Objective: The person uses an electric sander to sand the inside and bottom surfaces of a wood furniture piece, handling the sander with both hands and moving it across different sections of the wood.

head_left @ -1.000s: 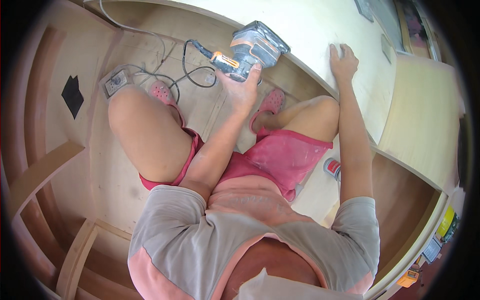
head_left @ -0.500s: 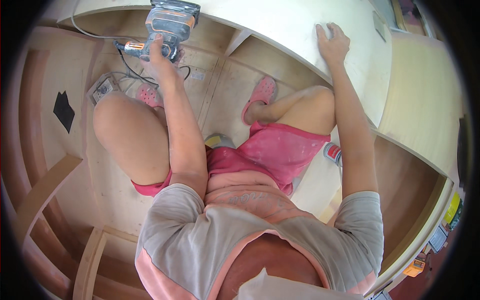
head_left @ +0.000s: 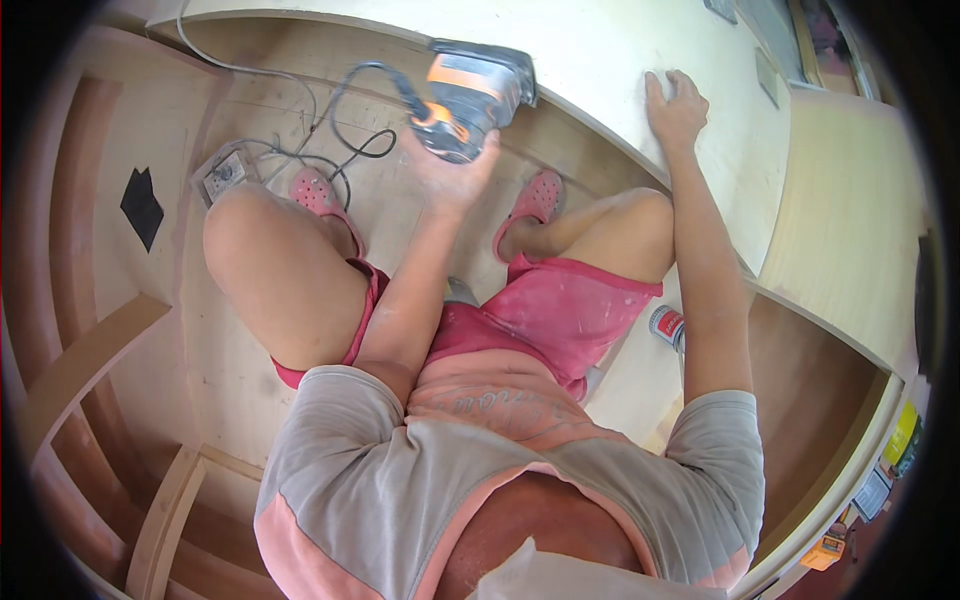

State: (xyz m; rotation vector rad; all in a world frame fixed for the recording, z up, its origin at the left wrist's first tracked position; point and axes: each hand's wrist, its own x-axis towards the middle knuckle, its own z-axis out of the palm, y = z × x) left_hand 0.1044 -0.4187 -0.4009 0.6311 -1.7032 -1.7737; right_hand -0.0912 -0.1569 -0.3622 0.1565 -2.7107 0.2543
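Observation:
My left hand (head_left: 450, 172) is closed round the body of a dark electric sander (head_left: 470, 95) with orange trim. The sander is held up off the floor, tilted, near the edge of the white panel (head_left: 590, 70); motion blurs it slightly. From its back end a black cord (head_left: 345, 100) loops away to the left. My right hand (head_left: 677, 110) rests on the panel's pale surface, thumb apart from the fingers, with nothing in it.
A power socket box (head_left: 228, 178) with tangled cords lies by my left foot. Beside my right thigh lies a can (head_left: 667, 325) with a red label. Wooden frame ribs (head_left: 100, 345) stand at the left. An orange tool (head_left: 824, 550) lies at the lower right.
My left hand has carried the sander to the right and a little nearer, turning it. My right hand stays on the panel, with a slight shift in the whole view.

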